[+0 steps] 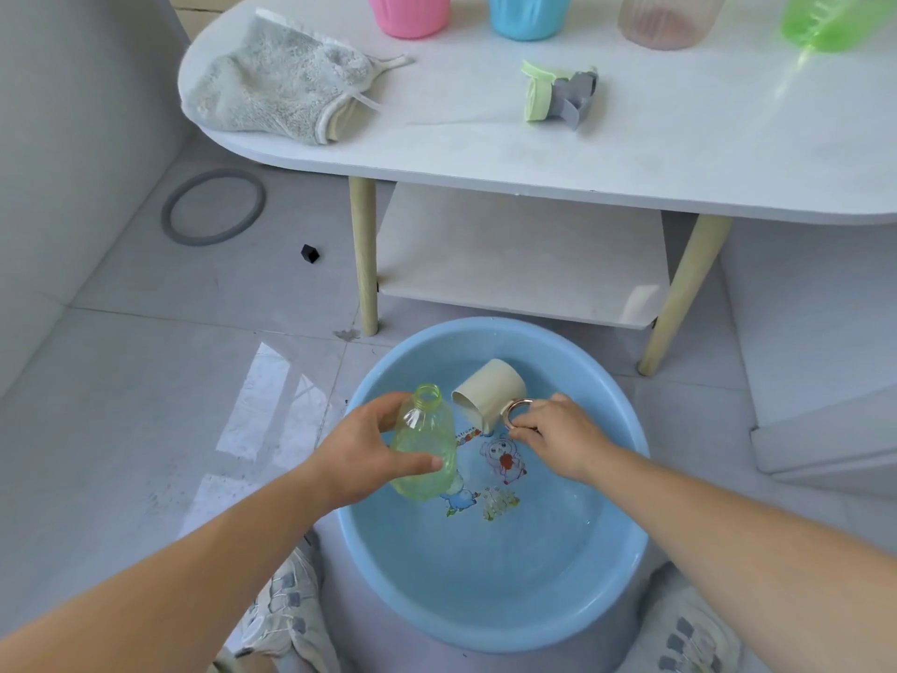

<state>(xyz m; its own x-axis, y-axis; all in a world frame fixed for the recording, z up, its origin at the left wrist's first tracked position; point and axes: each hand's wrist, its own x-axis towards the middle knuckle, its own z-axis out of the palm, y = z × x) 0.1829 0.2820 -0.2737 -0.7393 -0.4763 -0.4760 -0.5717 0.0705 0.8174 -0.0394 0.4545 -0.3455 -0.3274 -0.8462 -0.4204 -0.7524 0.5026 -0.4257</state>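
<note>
gripping the bottle (422, 449) in the left hand (361, 451) over the left of the basin (485, 327), neck up and away, and pinching the ring handle (518, 410) of the cup (490, 391) with the right hand (558, 432), cup tipped just right of that neck, mouth facing it, so probably pouring next

left hand (361, 449): fingers curled, gripping | right hand (558, 437): fingertips pinching | arms (184, 565): both stretched forward

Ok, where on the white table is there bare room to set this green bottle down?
Bare tabletop lies between the grey cloth and the green-and-grey lid, and along the front edge right of the lid. The lower shelf is bare too. The back edge is crowded: pink cup, blue cup, clear cup and another green bottle.
</note>
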